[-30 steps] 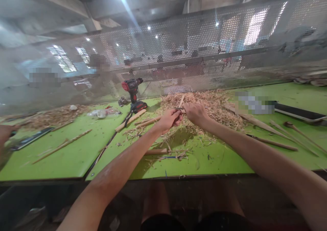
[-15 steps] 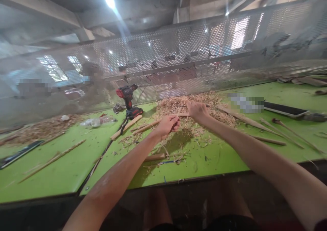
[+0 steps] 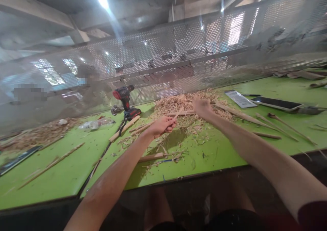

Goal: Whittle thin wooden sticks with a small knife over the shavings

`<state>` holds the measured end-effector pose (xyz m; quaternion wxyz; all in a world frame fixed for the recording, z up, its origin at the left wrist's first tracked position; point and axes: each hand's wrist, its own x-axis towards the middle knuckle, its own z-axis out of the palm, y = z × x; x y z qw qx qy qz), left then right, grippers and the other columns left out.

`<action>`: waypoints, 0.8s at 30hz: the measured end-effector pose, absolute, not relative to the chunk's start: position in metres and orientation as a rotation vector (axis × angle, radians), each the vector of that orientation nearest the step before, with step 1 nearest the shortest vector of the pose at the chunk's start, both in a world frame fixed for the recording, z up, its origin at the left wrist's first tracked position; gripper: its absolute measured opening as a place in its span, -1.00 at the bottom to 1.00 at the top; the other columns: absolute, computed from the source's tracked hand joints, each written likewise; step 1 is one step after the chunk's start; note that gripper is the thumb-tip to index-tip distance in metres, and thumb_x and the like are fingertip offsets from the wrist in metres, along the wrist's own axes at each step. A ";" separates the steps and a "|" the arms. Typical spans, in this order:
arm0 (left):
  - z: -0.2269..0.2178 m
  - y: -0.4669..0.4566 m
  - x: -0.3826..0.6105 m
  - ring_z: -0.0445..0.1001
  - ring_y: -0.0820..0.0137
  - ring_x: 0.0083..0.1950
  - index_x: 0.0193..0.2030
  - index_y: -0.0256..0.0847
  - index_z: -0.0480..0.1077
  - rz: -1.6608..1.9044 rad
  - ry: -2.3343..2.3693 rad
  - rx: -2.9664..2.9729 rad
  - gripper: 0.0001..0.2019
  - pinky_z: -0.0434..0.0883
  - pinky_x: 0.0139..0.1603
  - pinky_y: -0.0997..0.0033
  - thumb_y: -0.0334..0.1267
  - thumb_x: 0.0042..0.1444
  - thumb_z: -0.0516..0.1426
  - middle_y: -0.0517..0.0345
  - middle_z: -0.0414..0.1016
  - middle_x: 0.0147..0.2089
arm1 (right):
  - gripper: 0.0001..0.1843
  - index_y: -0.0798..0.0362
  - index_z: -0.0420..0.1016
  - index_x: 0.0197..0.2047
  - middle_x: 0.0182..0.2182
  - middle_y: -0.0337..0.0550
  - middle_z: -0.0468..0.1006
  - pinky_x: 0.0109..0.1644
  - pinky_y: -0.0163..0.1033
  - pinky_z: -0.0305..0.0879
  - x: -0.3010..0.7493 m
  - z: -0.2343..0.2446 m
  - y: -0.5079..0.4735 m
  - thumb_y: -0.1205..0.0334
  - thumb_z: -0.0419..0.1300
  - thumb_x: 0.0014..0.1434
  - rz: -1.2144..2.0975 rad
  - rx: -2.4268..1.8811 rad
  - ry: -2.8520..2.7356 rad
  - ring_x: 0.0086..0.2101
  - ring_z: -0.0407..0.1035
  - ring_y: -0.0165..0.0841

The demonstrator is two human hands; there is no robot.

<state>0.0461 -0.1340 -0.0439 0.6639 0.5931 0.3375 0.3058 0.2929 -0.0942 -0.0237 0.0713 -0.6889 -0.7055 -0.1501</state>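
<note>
My left hand (image 3: 163, 126) is closed in a pinch on a thin, pale wooden stick (image 3: 178, 114), which points up and away from the fingers. To its right, my right hand (image 3: 201, 106) is held as a fist over the pile of wood shavings (image 3: 173, 103). Motion blurs the right hand, and what it grips is hidden from me. A longer wooden strip (image 3: 187, 113) lies between the two hands, in front of the pile. Below my left hand, a short piece of wood (image 3: 152, 157) rests on the green table (image 3: 204, 159) among scattered shavings.
A red and black cordless drill (image 3: 124, 100) stands upright at left, beside a clear plastic bottle (image 3: 94, 123). On the right lie a phone (image 3: 278, 103), a white packet (image 3: 240, 98) and several wooden sticks (image 3: 283, 125). A perforated metal screen (image 3: 158, 61) runs along the back.
My right hand has moved a little to the right, away from my left hand. The left hand keeps its pinch on the stick, and the view has shifted slightly.
</note>
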 end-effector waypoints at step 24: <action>-0.041 -0.146 0.061 0.12 0.68 -0.58 -0.36 -0.35 0.44 1.020 0.726 1.073 -0.78 0.05 -0.56 0.63 -0.51 0.36 0.21 0.21 0.36 -0.47 | -0.59 0.22 0.53 0.01 -0.20 0.12 0.61 -0.26 -0.22 0.09 0.235 -0.043 -0.120 0.55 -0.13 0.41 -0.595 -1.466 -2.424 -0.30 0.35 -0.24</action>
